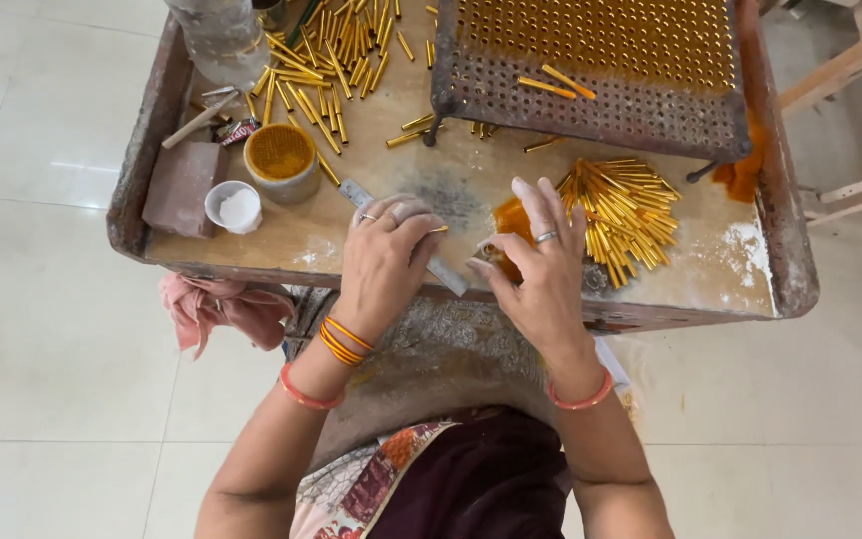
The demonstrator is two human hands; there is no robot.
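Observation:
My left hand (387,252) rests near the front of a worn work tray (770,250), fingers curled on a thin golden tube (437,230) and lying over a flat metal strip (444,271). My right hand (543,258) is beside it, fingers spread above a lump of orange paste (511,218), with a small piece pinched at the thumb. Just right of that hand lies a heap of golden tubes (627,212).
A perforated metal rack (591,100) filled with upright tubes stands at the back right. Loose tubes (321,70) lie scattered at the back left. A round tin of orange powder (281,160), a white cup (233,208), a brown block (180,186) and a pink cloth (214,307) are at the left.

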